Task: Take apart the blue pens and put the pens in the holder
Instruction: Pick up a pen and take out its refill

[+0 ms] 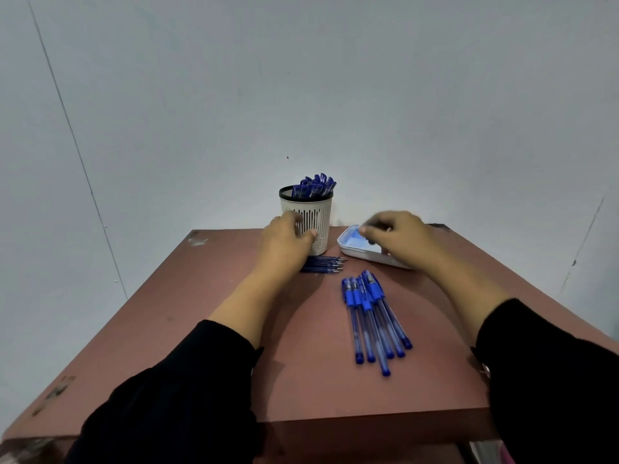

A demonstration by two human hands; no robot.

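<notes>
The left hand [284, 239] grips the slotted holder [313, 222]. The right hand [398, 236], fingers curled, reaches into the white tray [355, 251]; its grasp cannot be told. Blue pens [371, 316] lie between the forearms.

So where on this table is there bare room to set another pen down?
Bare table runs down the left side, beside the left hand, and along the near edge below the pen barrels. The far end is crowded: holder, refills, white tray under the right hand.
</notes>
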